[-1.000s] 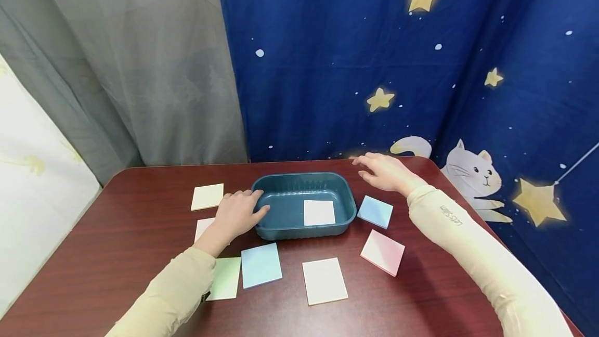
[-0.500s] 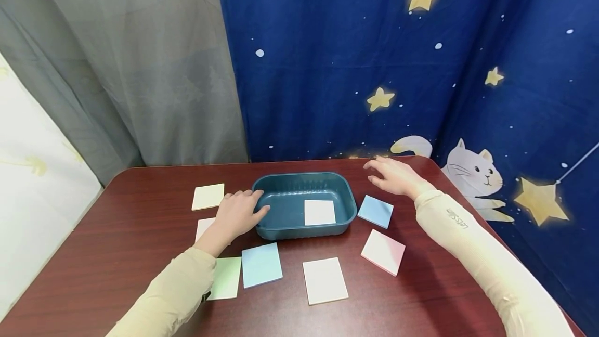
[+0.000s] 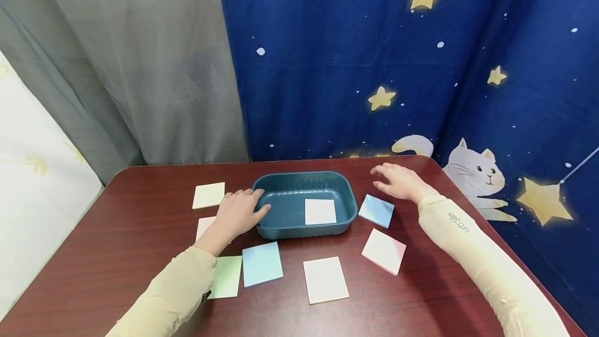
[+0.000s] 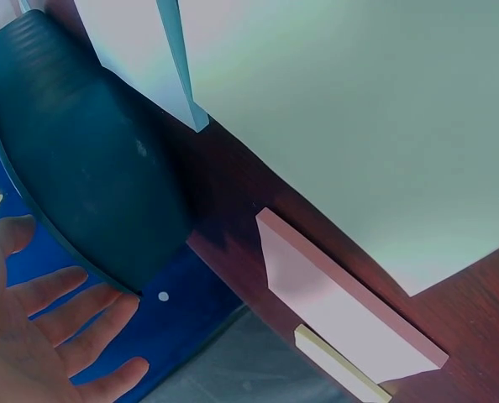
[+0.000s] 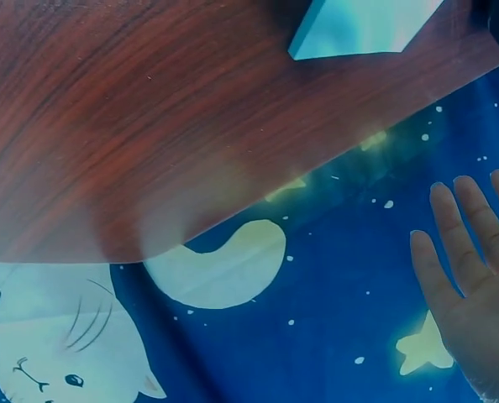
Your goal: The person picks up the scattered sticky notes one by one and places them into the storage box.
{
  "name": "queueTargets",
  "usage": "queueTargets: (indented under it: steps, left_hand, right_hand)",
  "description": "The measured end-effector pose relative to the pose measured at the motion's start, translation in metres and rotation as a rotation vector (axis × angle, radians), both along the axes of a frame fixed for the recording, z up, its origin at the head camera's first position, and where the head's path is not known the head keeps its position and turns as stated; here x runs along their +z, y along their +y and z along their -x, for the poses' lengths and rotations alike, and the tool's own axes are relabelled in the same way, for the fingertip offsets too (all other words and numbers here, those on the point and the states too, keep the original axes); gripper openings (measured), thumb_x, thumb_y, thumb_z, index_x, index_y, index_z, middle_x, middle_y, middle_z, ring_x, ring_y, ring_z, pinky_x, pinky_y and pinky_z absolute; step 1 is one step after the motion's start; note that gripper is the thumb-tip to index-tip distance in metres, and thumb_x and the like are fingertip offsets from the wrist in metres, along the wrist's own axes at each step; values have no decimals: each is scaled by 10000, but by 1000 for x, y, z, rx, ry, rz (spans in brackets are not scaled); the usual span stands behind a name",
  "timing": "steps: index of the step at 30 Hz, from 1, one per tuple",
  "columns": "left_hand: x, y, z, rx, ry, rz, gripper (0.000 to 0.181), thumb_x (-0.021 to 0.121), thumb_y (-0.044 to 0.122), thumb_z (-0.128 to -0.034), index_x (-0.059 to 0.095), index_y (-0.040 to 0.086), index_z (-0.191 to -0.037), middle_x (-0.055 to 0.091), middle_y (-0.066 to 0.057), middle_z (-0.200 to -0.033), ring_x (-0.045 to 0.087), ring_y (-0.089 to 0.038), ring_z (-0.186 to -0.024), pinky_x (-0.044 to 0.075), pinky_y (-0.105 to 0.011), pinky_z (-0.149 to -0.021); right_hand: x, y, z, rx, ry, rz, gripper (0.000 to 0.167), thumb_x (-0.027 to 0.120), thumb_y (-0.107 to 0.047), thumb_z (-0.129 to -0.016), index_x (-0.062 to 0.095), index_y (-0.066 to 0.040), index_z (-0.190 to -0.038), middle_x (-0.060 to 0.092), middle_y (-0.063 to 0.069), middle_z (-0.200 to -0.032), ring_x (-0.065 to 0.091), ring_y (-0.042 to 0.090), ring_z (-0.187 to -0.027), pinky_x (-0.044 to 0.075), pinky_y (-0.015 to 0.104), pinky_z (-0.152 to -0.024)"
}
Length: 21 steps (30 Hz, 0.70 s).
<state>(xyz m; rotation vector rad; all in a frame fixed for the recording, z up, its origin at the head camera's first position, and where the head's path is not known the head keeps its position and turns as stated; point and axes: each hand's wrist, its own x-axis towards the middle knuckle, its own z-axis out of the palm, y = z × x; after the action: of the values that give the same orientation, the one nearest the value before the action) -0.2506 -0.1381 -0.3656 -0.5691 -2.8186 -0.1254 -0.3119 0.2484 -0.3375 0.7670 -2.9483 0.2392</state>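
A dark teal bin (image 3: 281, 232) stands on the table, with a white square pad (image 3: 320, 211) lying inside at its right. My left hand (image 3: 237, 214) rests at the bin's left rim, fingers spread; in the left wrist view the hand (image 4: 52, 327) has its fingers near the rim of the bin (image 4: 90, 159). To the right of the bin, my right hand (image 3: 400, 181) hovers above and behind a small blue pad (image 3: 376, 211), holding nothing. The right wrist view has that hand (image 5: 476, 277) with extended fingers, away from the blue pad (image 5: 363, 29).
Around the bin on the reddish table (image 3: 140, 254) lie a cream pad (image 3: 208, 195), a pink pad (image 3: 205, 225) partly under the left wrist, a green pad (image 3: 226, 276), a larger blue pad (image 3: 262, 264), an off-white pad (image 3: 325, 280) and a pink-edged pad (image 3: 383, 251). Curtains (image 3: 327, 66) hang behind.
My right hand has moved right and slightly nearer, from beside the bin's back right corner to behind the small blue pad. The left hand, bin and pads stay as they were.
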Motion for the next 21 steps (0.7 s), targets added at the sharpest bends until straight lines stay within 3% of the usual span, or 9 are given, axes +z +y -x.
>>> queueTargets:
  steps: [21]
  left_hand:
    - [0,0,-1,5,2,11,478,540,413,-837,566,62,-1162,602,-122,-998,582,-262,-820,436,-422,-673]
  right_hand:
    - [-21,3,1,3,-36,7,322,596,-252,-831,566,-70,-1094,559,129,-1029,540,273,-932,408,463,-785]
